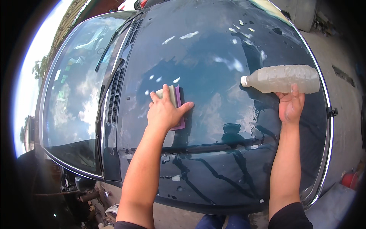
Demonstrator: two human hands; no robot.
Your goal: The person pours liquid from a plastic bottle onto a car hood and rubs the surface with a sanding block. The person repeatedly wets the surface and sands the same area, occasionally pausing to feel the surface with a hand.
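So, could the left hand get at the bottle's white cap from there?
Probably yes: the white cap points toward the left hand, and only hood shows between them. That hand would likely leave its pad first.

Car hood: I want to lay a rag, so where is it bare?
On the hood, a wide, wet-looking patch is free between the purple-edged block under the left hand and the white cap of the plastic bottle. Another lies beyond both, toward the far edge. Near the front edge, the right hand holding that bottle crowds it.
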